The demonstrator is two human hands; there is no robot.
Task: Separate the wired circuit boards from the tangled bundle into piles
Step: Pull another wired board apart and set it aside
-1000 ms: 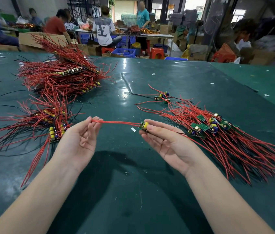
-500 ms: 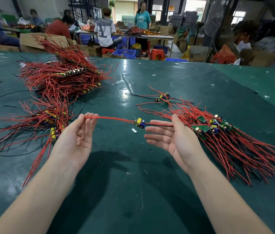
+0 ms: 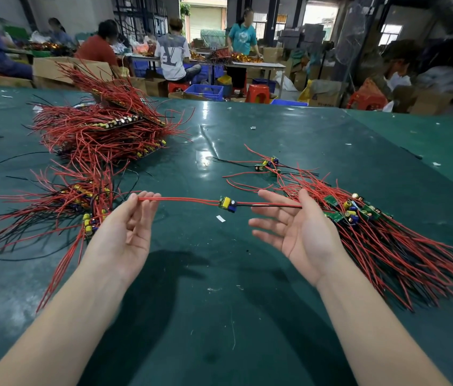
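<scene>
One small circuit board (image 3: 227,204) with yellow and blue parts hangs in the air between my hands, its wires stretched level. My left hand (image 3: 125,232), palm up, pinches the two red wire ends at its fingertips. My right hand (image 3: 300,232), palm up with fingers spread, holds the red and black wires at the thumb. The tangled bundle (image 3: 61,201) lies left of my left hand. A sorted pile (image 3: 381,235) of boards with red wires lies by my right hand.
A big heap of wired boards (image 3: 102,132) sits at the back left of the green table (image 3: 219,316). A few loose boards (image 3: 267,164) lie behind the right pile. People work at benches beyond the table's far edge.
My right hand has slid rightward from the board along its wires to their ends. My hands have moved apart, so the board now hangs free in the middle.
</scene>
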